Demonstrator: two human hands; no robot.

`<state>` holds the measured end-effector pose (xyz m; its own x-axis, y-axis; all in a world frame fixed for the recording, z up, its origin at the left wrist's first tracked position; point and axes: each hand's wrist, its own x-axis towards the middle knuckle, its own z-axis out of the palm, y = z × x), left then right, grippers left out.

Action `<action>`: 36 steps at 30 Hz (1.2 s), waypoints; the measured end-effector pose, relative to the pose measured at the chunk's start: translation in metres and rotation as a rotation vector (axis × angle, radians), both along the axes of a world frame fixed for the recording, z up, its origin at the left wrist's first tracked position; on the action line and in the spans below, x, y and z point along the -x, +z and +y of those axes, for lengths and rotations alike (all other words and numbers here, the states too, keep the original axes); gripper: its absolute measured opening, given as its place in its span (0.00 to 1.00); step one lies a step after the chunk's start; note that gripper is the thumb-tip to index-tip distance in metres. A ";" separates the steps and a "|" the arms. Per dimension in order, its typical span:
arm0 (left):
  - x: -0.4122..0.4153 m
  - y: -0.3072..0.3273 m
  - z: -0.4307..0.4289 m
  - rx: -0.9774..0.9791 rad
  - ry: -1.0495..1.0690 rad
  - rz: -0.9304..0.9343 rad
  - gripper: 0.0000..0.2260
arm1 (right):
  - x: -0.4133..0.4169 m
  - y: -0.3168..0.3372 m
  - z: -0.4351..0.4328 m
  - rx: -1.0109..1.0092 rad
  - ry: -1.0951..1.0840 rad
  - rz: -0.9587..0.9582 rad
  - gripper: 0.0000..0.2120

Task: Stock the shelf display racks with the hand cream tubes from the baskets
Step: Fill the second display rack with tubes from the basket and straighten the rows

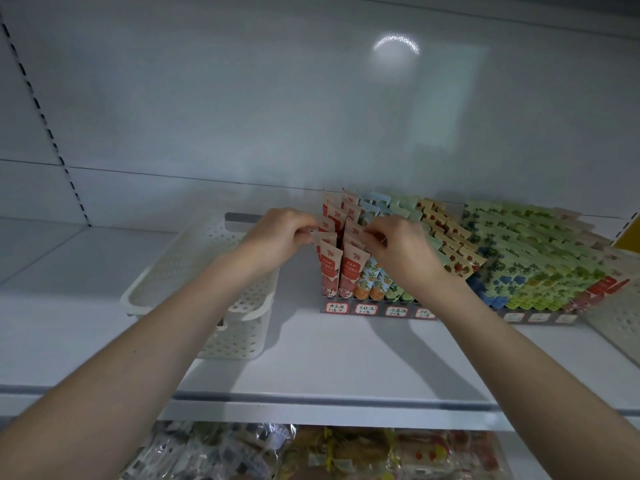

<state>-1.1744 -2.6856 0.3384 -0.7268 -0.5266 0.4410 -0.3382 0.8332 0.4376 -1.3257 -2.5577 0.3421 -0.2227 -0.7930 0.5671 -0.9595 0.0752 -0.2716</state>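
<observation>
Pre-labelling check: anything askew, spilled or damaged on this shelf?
Only the red-and-pink hand cream tubes in the two leftmost rows: tops pinched by left hand and right hand sit at mixed angles, unlike the even rows beside them. No spill or damage visible.

Room along shelf (pixel 339 355) front & far L; basket (pixel 166 282), racks (pixel 381 311) (packed w/ tubes (pixel 526 258)) block rear.

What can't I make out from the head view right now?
Head view only:
White basket: contents hidden by its own wall.
Rack labels: too small to read.
Red tubes: some tops covered by left hand and right hand.
Second basket: cut off by right edge.
</observation>
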 end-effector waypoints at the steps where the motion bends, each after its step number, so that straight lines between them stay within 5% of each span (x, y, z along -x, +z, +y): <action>1: 0.001 0.000 0.000 -0.002 -0.006 -0.025 0.08 | 0.000 -0.001 -0.001 -0.005 0.000 -0.004 0.12; 36: 0.010 -0.003 0.004 -0.073 -0.044 0.070 0.12 | -0.002 -0.004 -0.006 -0.068 -0.023 -0.011 0.12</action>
<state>-1.1843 -2.6811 0.3351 -0.7186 -0.5276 0.4530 -0.2690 0.8117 0.5185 -1.3241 -2.5641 0.3385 -0.2474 -0.8241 0.5095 -0.9543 0.1162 -0.2754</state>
